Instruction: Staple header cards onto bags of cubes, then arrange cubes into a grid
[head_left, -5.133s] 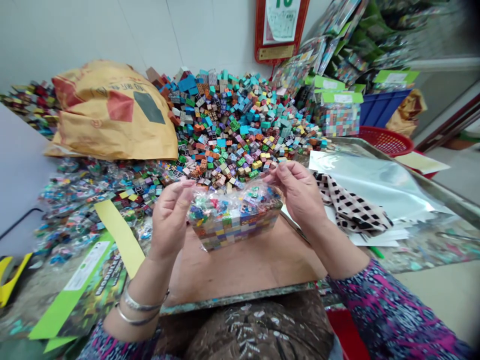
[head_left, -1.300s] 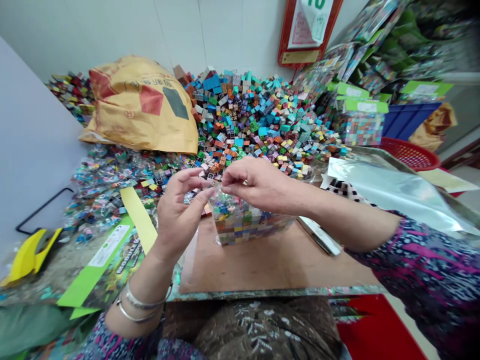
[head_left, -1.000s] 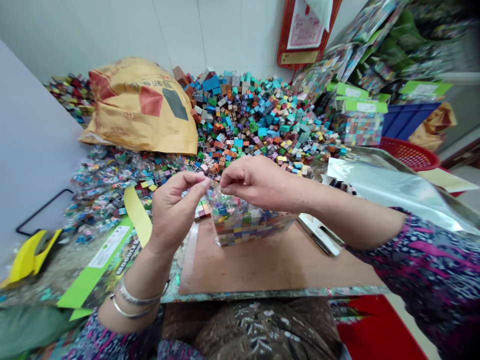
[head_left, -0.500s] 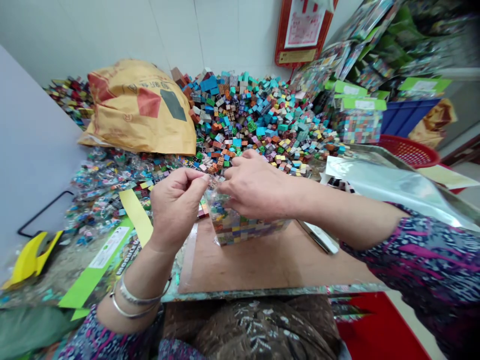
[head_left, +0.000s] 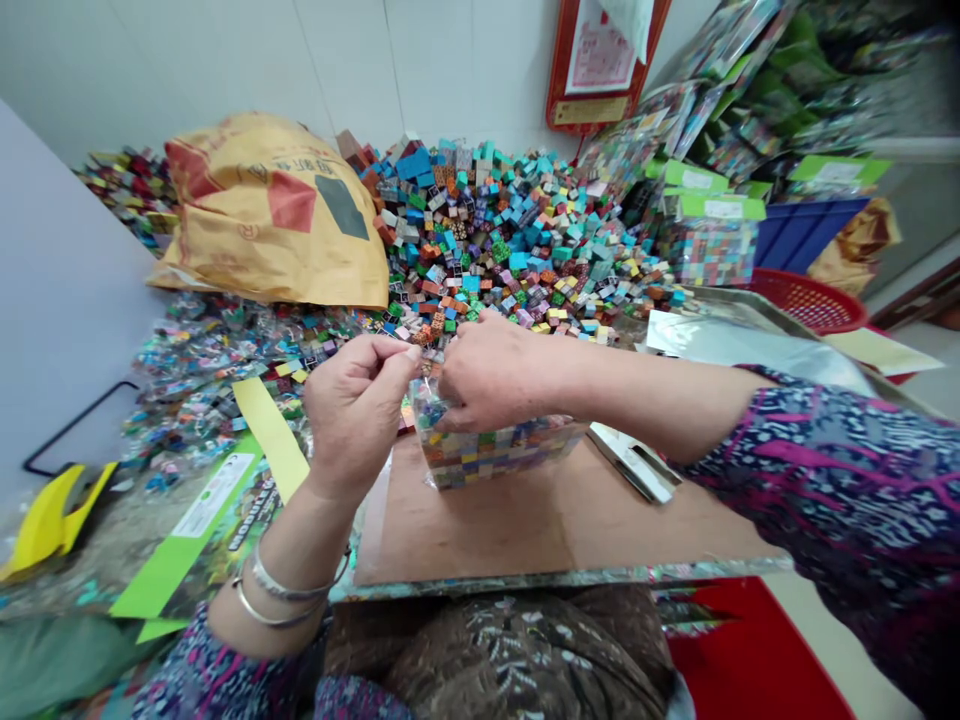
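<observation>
A clear plastic bag [head_left: 480, 460] packed with rows of colourful toy blocks sits on the brown board [head_left: 480, 540]. My left hand [head_left: 356, 410] pinches the bag's upper left edge between thumb and forefinger. Over the bag's mouth is my right hand [head_left: 495, 375], its fingers curled down at the opening. The fingertips are hidden, so what they hold does not show. Just to the right on the board lies a stapler [head_left: 636, 462].
Loose toy blocks [head_left: 510, 240] heap against the wall behind a yellow sack [head_left: 277, 230]. Small bagged pieces [head_left: 202, 360] cover the left. Green header cards [head_left: 180, 530] lie nearby. Filled bags [head_left: 716, 240], a red basket [head_left: 810, 300] and silvery sheets [head_left: 750, 350] stand right.
My right hand has shifted slightly left, and its fingers are more curled over the bag's mouth. My left hand still pinches the edge. The view has shifted slightly.
</observation>
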